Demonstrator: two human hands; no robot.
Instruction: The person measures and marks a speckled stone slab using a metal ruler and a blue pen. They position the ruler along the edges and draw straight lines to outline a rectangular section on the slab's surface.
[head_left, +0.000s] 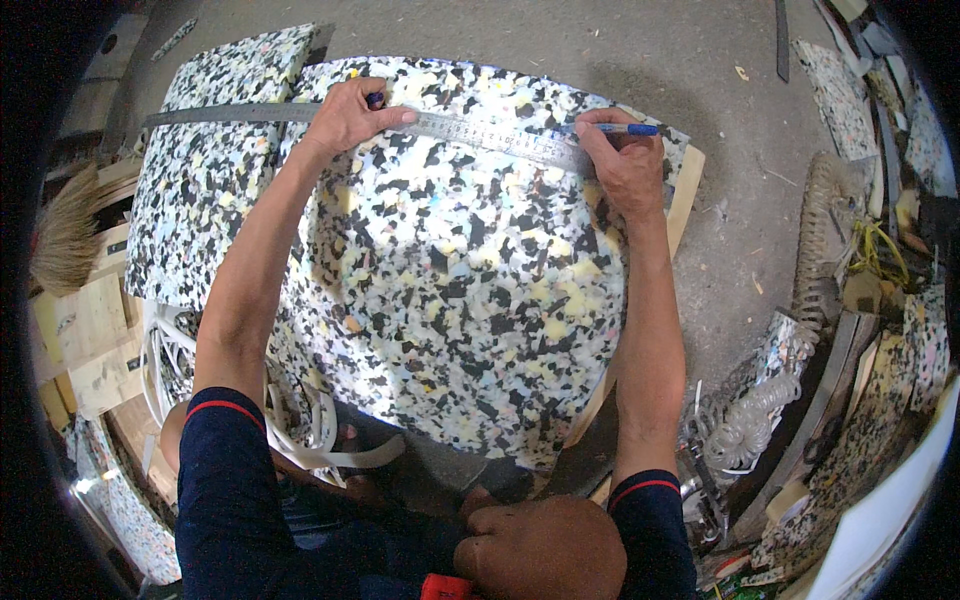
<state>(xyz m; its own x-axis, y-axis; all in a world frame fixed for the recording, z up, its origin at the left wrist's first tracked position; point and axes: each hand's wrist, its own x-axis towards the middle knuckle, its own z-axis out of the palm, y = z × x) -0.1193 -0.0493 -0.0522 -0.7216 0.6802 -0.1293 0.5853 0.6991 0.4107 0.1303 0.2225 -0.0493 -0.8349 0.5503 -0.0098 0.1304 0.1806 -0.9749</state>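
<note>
A large sheet of speckled foam (450, 330), black, white and pale yellow, lies in front of me. Across its far part runs a long metal ruler (500, 138). My left hand (345, 120) presses on this ruler, thumb stretched along it and the other fingers curled. Beside those fingers shows a small dark blue thing (375, 100), too little seen to name. Near the ruler's right end, my right hand (630, 165) pinches a blue pen (640, 129), with its tip by the ruler's far edge.
Another speckled foam piece (215, 180) lies at the left, beneath the ruler's end. A wooden strip (686, 195) shows along the sheet's right edge. A straw broom (65, 235) and boards (95, 345) are at far left. Coiled clear hose (755, 420) and foam scraps line the right.
</note>
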